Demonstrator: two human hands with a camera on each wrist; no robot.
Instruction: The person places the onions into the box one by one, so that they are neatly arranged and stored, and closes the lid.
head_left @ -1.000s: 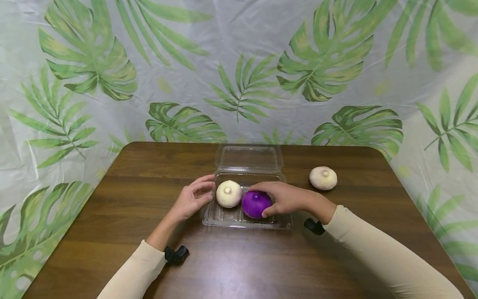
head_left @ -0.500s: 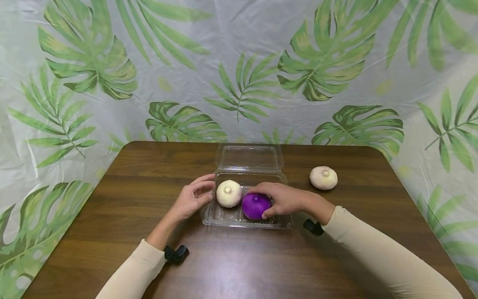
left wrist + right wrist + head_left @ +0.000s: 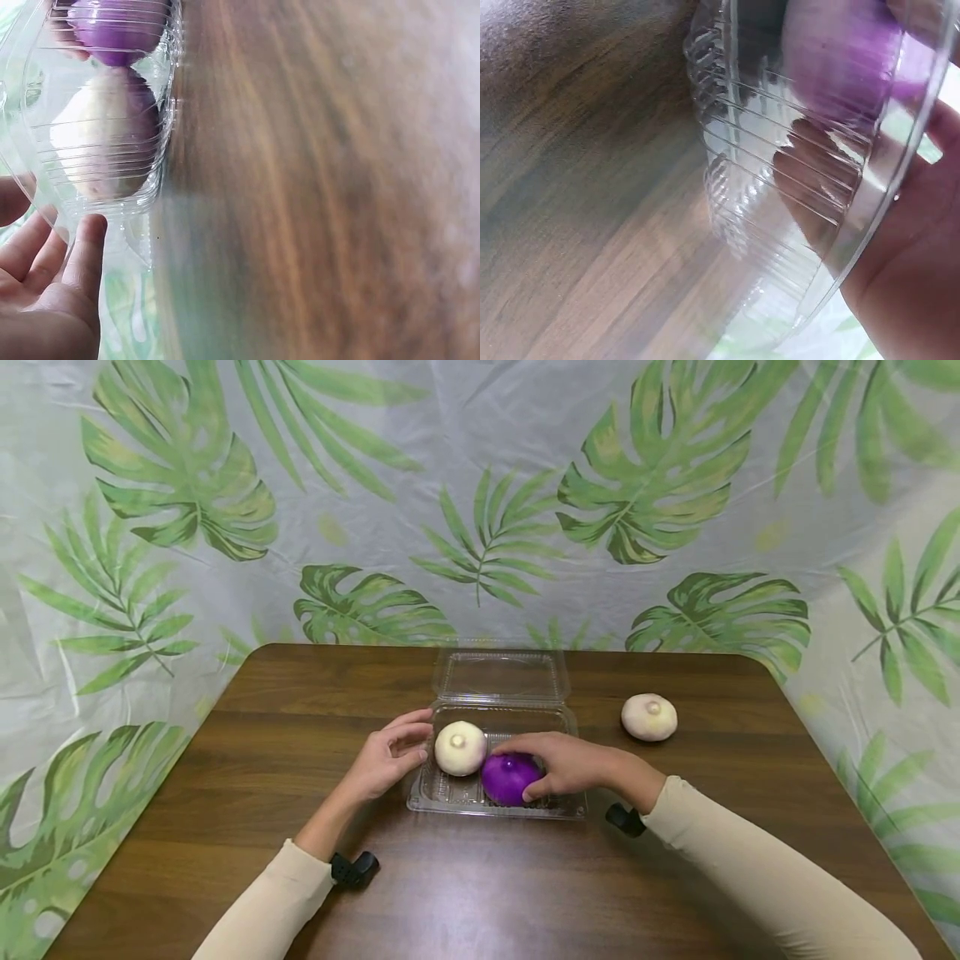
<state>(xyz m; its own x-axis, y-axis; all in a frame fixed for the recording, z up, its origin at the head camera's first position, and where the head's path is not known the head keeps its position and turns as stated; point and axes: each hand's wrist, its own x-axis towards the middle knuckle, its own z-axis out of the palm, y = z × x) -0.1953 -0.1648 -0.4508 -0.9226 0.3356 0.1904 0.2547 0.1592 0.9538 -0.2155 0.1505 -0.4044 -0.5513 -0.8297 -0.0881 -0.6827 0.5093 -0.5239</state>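
Inside box (image 3: pixel 498 812), two bulbs (image 3: pixel 460 752); right grip (image 3: pixel 573 762) clasps purple one (image 3: pixel 508 781), left grip (image 3: pixel 381 764) seemingly slack.

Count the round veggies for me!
3. A white veggie and the purple veggie sit side by side in the box, the right hand gripping the purple one. A second white one lies on the table, right of the box. I see no others.

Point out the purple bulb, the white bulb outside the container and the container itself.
Purple bulb (image 3: pixel 506 782): head view, middle of its body.
Loose white bulb (image 3: pixel 648 722): head view, middle of its body.
Clear container (image 3: pixel 495 812): head view, front rim.
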